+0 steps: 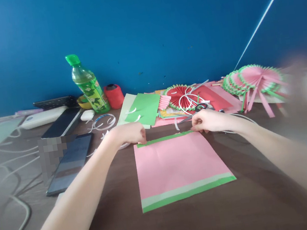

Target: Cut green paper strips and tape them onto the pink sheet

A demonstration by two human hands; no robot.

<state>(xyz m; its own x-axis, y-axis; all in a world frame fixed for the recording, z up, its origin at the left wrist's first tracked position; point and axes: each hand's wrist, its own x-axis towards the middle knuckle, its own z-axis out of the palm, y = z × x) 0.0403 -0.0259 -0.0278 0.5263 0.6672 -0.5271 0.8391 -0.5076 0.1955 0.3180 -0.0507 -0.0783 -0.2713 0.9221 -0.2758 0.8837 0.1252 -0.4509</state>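
Observation:
A pink paper sheet (pixel 175 163) with a pale and green band along its near edge lies flat on the dark table (pixel 186 221). A thin green strip (pixel 165 139) runs along its far edge. My left hand (pixel 129 134) pinches the far left corner of the sheet at the strip's end. My right hand (pixel 208 121) pinches the far right corner. Both hands have their fingers closed on the paper's far edge.
Beyond the sheet lie green paper (pixel 144 108), a red pleated fan (pixel 178 96), scissors (pixel 202 107) and pink-green fans (pixel 252 79). A green bottle (pixel 89 85), red thread spool (pixel 114 96), phones (pixel 72 161) and white cables (pixel 17 227) sit at the left.

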